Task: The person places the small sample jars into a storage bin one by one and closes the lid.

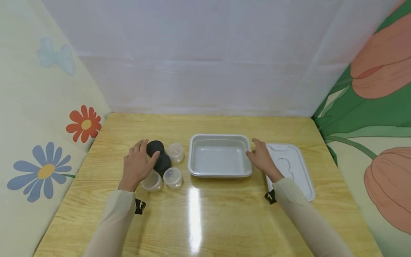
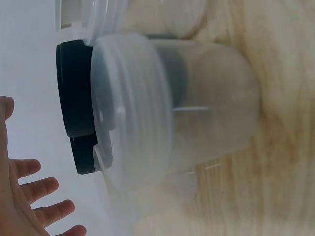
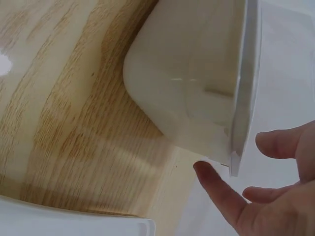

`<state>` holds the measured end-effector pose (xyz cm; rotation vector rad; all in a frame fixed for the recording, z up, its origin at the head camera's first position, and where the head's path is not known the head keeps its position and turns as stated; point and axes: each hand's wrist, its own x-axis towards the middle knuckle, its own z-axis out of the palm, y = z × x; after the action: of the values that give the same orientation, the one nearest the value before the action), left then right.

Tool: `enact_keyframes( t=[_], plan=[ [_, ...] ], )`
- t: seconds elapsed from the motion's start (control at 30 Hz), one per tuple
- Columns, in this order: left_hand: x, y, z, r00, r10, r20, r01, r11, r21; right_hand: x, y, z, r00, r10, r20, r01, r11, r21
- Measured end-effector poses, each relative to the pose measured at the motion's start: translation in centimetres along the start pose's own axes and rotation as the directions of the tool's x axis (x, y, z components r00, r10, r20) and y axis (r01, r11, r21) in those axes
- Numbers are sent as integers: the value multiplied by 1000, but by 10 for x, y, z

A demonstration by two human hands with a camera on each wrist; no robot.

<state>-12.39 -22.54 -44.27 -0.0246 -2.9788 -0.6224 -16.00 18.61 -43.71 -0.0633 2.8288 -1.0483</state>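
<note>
My left hand (image 1: 137,164), thumb spread from straight fingers, hovers just left of a cluster of small tubs. Two have black tops (image 1: 162,163); several are clear, among them one tub (image 1: 173,177) at the front. In the left wrist view, a clear tub (image 2: 211,98) with a frosted lid stands close, the fingers apart from it. A light-grey rectangular container (image 1: 220,159) is at the middle of the table. At its right rim is my right hand (image 1: 262,160), thumb and index finger extended on either side of the rim in the right wrist view, holding nothing.
A white rectangular lid (image 1: 303,175) with moulded grooves lies on the wooden table (image 1: 231,217), partly under my right forearm. White cloth (image 1: 205,85) hangs behind the table. Flower-printed sheets (image 1: 32,117) border both sides.
</note>
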Motion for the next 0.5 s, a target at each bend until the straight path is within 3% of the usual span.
enact_keyframes(
  t=[0.27,0.5],
  plan=[
    [-27,8,15,994,49,-95,-50,999,-11,2,0,5,999,-9,-52,8,1000,-21],
    [-49,17,24,984,44,-175,-50,998,-32,2,-4,3,1000,7,9,-7,1000,-28]
  ],
)
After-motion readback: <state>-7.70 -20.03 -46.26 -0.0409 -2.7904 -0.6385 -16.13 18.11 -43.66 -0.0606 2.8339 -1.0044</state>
